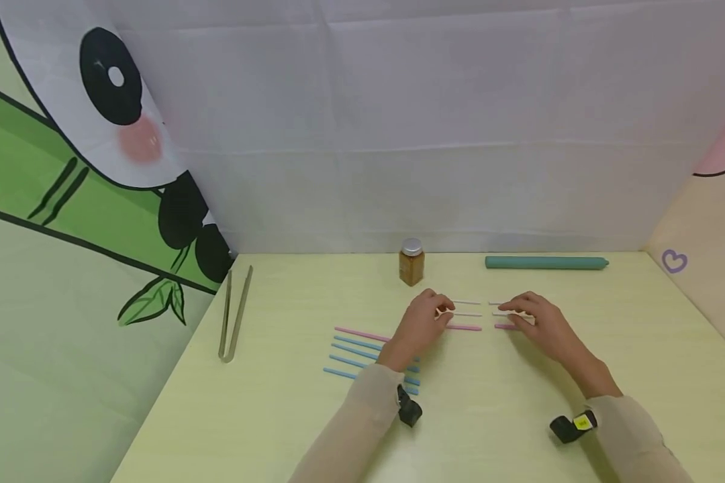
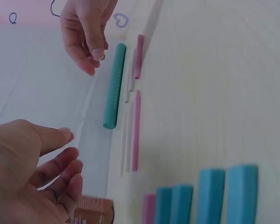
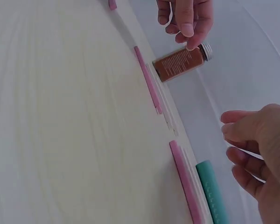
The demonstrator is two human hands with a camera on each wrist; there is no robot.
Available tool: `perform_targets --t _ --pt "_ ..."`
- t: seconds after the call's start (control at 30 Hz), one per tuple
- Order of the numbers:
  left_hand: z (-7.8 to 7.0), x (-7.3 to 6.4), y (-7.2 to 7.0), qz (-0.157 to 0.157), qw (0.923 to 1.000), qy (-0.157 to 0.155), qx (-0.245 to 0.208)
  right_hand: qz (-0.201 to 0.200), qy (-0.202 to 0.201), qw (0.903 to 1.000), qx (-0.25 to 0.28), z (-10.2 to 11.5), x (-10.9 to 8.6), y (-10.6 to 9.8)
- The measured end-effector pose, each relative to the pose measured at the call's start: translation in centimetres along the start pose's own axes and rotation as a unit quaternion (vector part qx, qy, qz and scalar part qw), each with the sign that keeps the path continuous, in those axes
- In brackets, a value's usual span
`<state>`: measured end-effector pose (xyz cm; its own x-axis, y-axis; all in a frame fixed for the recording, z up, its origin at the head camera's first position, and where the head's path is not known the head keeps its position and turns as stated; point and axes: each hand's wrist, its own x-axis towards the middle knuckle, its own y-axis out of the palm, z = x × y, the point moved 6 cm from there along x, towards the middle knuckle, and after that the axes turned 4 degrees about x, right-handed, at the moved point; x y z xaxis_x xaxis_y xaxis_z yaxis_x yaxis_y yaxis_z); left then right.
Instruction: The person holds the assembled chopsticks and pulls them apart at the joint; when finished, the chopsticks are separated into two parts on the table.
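Slender white sticks [image 1: 468, 314] and pink sticks [image 1: 464, 328] in two groups, centre and right, on a pale, grained table [image 1: 290, 416].
Left hand [image 1: 423, 322] near the left group, right hand [image 1: 542, 324] near the right: fingers loosely curved, narrow gaps to the thumbs, both unladen. Square-edged blue sticks [image 2: 242, 193], nearer, left. Far: silvery-capped brown bottle [image 1: 411, 268], label print illegible; smooth green cylinder [image 1: 546, 263], right.

Location type: tabletop recording station, screened at left, rear and right. The pale table [image 1: 278, 429] abuts a creased white backdrop [image 1: 399, 121]. The left panel [image 1: 48, 322] bears a cartoon print with green bamboo [image 1: 12, 141]; the right panel [image 1: 715, 288] bears a purple heart outline [image 1: 666, 262]. Wrist-worn cameras [image 1: 409, 410] indicate recording. Building type: not determinable.
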<state>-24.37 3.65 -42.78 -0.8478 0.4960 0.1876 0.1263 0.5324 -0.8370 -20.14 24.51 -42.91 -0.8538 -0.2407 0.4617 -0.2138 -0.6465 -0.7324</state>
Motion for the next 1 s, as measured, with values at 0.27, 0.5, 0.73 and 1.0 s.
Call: perform_targets --t 0.27,0.5,0.73,1.0 --pt "3.8 -1.9 -5.7 -0.033 0.9984 0.012 -0.045 0.027 -0.015 0.9986 0.044 3.3 1.7 1.5" --pt "8.8 -4.2 -8.5 -0.029 0.9984 -0.026 -0.041 0.049 -0.008 0.9961 0.073 4.6 2.6 4.1" --pt "12.6 -5.8 -9.6 0.013 0.9967 -0.054 -0.060 0.047 -0.009 0.9915 0.121 6.1 3.2 7.2" --pt "15.2 -6.7 -8.4 0.108 0.9862 -0.074 -0.101 0.101 0.029 0.9817 0.159 7.7 3.0 10.7"
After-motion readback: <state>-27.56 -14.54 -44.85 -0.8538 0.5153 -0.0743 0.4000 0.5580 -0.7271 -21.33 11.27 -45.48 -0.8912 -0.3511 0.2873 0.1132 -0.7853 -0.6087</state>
